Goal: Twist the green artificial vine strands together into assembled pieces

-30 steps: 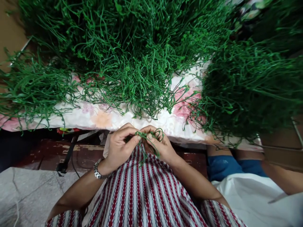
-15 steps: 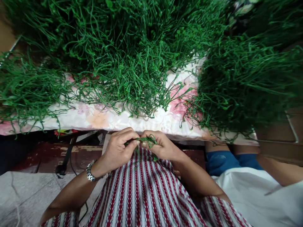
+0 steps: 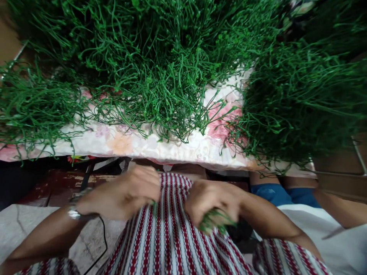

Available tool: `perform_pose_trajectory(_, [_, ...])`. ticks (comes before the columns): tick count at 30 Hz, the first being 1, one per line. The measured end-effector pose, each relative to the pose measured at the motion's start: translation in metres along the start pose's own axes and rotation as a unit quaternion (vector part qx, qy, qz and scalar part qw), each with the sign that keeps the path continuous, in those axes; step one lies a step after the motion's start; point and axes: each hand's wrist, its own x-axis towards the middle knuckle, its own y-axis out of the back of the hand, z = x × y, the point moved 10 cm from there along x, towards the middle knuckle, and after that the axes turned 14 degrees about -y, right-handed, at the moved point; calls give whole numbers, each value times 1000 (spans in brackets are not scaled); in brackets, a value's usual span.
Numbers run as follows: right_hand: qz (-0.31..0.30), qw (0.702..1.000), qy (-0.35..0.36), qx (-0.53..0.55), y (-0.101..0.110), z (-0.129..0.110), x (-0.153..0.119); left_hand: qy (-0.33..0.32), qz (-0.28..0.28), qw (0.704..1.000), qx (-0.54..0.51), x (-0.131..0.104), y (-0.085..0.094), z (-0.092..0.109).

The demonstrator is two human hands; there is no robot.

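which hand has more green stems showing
The right hand: a loose tuft of green stems sticks out of its grip. The left hand, with a silver wristband, shows just a small green tip; both are blurred.

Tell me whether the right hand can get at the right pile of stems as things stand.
Probably yes: nothing visible blocks the right hand from the right pile beyond the table edge, though the stems it holds may hinder picking up more.
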Motion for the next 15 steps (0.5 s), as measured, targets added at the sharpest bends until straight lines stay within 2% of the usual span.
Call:
perform_pose_trajectory(1, [58, 998, 2, 3, 14, -4, -8, 20, 68, 997, -18, -6, 18, -5])
perform_pose_trajectory(2, [147, 989, -12, 0, 34, -5, -16, 39, 144, 988, -31, -12, 36, -11])
perform_pose_trajectory(3, [249, 968, -29, -13, 54, -4, -25, 54, 180, 981, -41, -14, 44, -17])
perform_pose_trajectory(5, [342, 936, -48, -60, 72, -5, -31, 106, 201, 972, -59, -11, 43, -33])
perform_pose_trajectory(6, [365, 927, -50, -74, 76, -5, -28, 129, 231, 962, -65, -9, 43, -41])
perform_pose_trajectory(7, [381, 920, -53, -73, 79, -3, -24, 127, 283, 948, -70, -6, 47, -45])
perform_pose_trajectory(10, [440, 895, -67, -14, 87, 11, -16, 130, 392, 907, -83, -5, 48, -59])
perform_pose_trajectory(12, [469, 880, -74, 9, 89, 20, -14, 157, 412, 894, -78, -8, 43, -69])
perform_pose_trajectory(15, [487, 869, -83, -19, 88, 24, -10, 171, 430, 885, -55, -12, 39, -73])
